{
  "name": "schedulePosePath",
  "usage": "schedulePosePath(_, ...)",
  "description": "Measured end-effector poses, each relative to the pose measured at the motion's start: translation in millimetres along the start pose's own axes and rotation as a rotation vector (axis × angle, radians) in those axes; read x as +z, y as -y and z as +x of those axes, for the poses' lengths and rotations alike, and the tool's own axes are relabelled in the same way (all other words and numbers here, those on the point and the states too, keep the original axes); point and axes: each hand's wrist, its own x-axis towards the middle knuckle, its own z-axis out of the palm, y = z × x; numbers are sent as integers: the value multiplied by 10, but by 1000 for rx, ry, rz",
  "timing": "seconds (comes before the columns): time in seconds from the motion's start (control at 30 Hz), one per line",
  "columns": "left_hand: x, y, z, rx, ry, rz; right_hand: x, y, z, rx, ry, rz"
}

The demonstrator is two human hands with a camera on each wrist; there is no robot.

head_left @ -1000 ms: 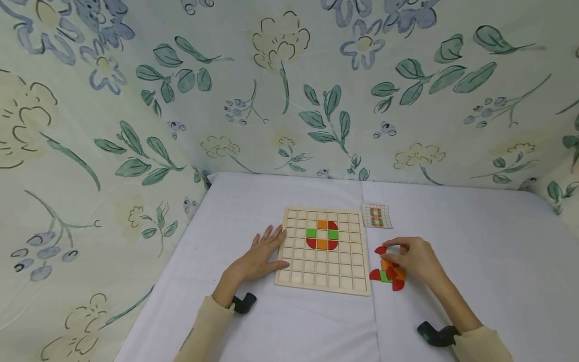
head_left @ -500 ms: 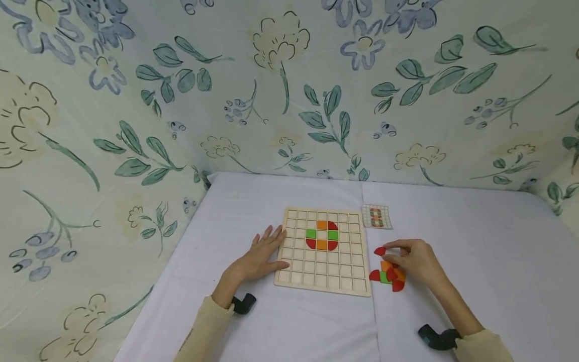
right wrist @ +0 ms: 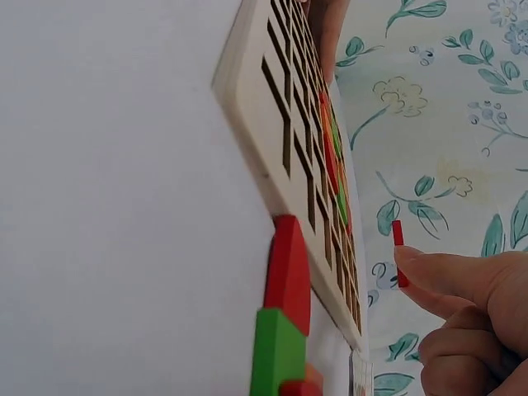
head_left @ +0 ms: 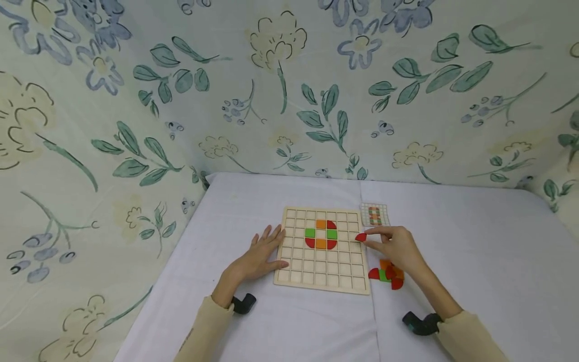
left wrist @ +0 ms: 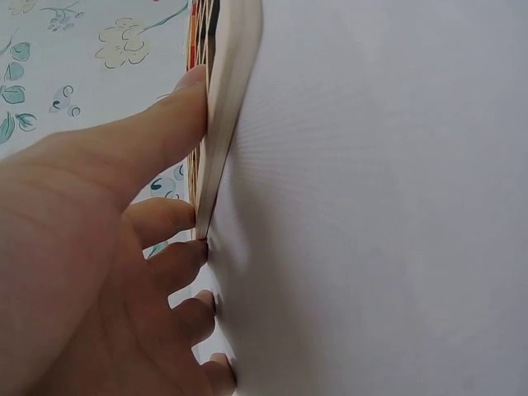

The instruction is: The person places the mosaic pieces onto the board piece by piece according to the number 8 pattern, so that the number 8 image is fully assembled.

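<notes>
Between thumb and index finger, my right hand (head_left: 398, 245) pinches a red quarter-circle tile (head_left: 360, 238), held over the right edge of a wooden grid board (head_left: 312, 274). The right wrist view shows this red tile (right wrist: 399, 247) edge-on and lifted. My left hand (head_left: 260, 255) lies with spread fingers at the board's left edge; in the left wrist view its thumb (left wrist: 169, 124) rests on the board's rim (left wrist: 227, 107). Orange, green and red tiles form a ring in the upper middle of the board, including a green tile (head_left: 309, 233) and an orange tile (head_left: 320, 244).
Right of the board lies a small pile of loose tiles, among them a red one (head_left: 397, 284) and an orange one (head_left: 385, 264). A printed pattern card (head_left: 375, 215) lies near the board's upper right corner. White cloth (head_left: 253, 332) covers the table; a floral curtain (head_left: 271, 90) hangs behind.
My right hand has moved left and away from me, carrying the red tile from beside the pile to the board's right edge. My left hand stays in place.
</notes>
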Motion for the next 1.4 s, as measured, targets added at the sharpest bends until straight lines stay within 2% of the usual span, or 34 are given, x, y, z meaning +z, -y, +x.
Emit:
schedulePosePath(0.3,20,32,-8,-17,15,7,267,300,298,-79,44,41)
schedulePosePath(0.57,34,35,-1,-7,7,3,486,446,505,-134,107,63)
schedulePosePath(0.77,37,23,8,0,6,10,586,488,619,-149,138,112)
schedulePosePath(1.0,25,5,13,7,16,10,701,496,713,-161,140,83)
schedulePosePath(1.4,-8,5,-2,7,2,24,744,541,772,-163,149,126)
